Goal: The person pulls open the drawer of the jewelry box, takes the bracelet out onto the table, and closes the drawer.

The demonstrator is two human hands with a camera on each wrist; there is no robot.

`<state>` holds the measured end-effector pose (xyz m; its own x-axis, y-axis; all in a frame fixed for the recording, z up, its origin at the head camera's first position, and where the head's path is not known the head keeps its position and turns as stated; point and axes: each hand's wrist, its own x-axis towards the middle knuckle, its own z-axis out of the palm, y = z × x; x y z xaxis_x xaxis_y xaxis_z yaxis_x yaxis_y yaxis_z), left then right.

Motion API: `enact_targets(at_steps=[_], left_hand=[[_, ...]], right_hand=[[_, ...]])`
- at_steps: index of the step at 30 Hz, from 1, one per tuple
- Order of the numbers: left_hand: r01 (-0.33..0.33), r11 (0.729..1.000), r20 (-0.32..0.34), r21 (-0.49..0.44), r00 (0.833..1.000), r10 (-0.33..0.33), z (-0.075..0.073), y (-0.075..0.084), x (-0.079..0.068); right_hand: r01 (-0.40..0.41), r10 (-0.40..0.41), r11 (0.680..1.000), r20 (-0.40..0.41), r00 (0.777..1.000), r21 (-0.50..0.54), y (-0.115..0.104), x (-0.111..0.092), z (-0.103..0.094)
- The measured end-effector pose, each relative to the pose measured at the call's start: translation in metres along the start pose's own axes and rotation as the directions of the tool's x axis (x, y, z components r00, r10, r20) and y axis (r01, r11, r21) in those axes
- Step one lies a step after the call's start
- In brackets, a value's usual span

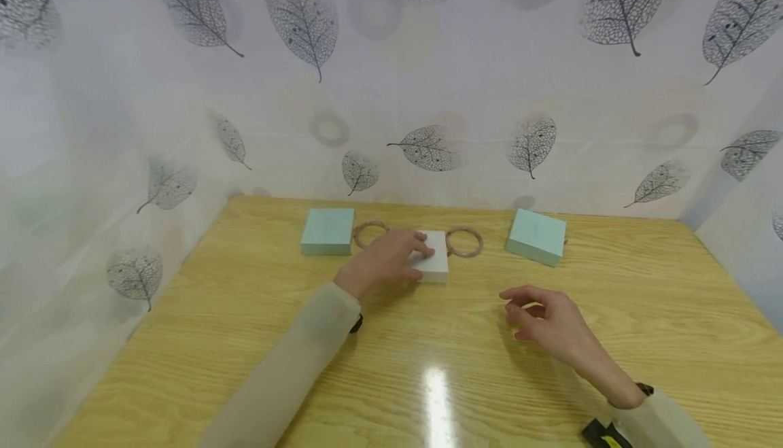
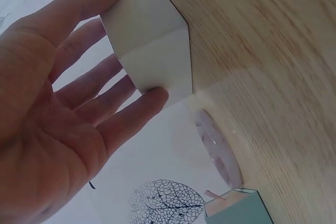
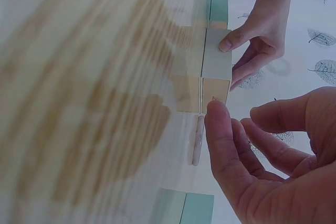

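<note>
The left hand grasps a white box on the bench, with pinkish rings at its ten and two o'clock; the right hand, empty and loosely curled, is at the box's four o'clock.

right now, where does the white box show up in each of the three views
Head: the white box is a little below and right of centre, partly covered by the left hand.
Left wrist: the white box is at the upper middle, its top cut off by the frame.
Right wrist: the white box is right of centre, above mid-height.
Shared landmark: the left hand, holding the box in all three.
</note>
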<state>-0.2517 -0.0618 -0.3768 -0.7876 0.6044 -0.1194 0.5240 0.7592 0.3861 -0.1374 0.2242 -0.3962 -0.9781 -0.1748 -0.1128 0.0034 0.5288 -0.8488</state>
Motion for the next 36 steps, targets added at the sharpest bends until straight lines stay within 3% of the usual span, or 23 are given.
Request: enact_targets(at_steps=[36], left_hand=[[0.003, 0.999, -0.003, -0.041, 1.000, -0.003, -0.007, -0.015, 0.027]], right_hand=[[0.007, -0.007, 1.000, 0.023, 1.000, -0.014, -0.001, 0.001, 0.001]])
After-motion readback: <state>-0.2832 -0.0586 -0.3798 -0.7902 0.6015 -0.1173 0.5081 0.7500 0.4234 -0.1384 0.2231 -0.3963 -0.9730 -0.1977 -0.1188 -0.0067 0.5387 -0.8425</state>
